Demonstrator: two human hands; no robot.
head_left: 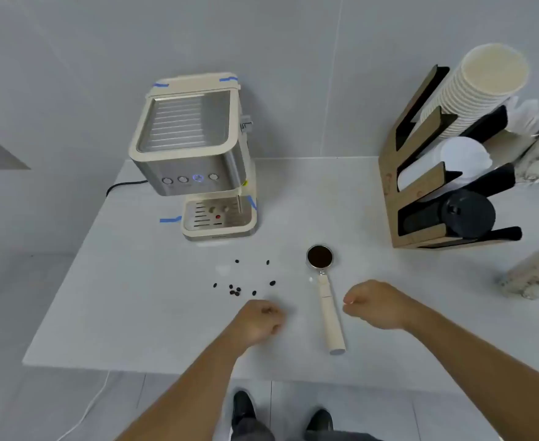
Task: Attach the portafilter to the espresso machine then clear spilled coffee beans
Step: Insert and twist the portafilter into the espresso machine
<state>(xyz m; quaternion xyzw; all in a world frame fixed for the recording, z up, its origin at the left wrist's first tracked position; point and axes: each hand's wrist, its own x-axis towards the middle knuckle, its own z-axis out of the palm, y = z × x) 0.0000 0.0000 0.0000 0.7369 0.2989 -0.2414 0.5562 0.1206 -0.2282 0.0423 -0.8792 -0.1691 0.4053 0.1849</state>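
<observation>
The espresso machine point(195, 154) stands at the back left of the white table point(102, 297), one of its front buttons lit blue and nothing locked in under its front. In front of it, loose coffee beans point(236, 289) lie scattered on the tabletop. The left hand point(258, 323) hovers just beside them, fingers loosely curled and holding nothing that shows. Next to it lies the portafilter point(325, 291), basket full of dark grounds toward the machine, pale handle toward the person. The right hand point(376, 305) hovers close by that handle, curled and empty. On the far right stands a rack of paper cups point(446, 160). By my reading, the first step is only beginning: the next move calls for gripping the handle, keeping the basket level, and twisting it into the machine.
</observation>
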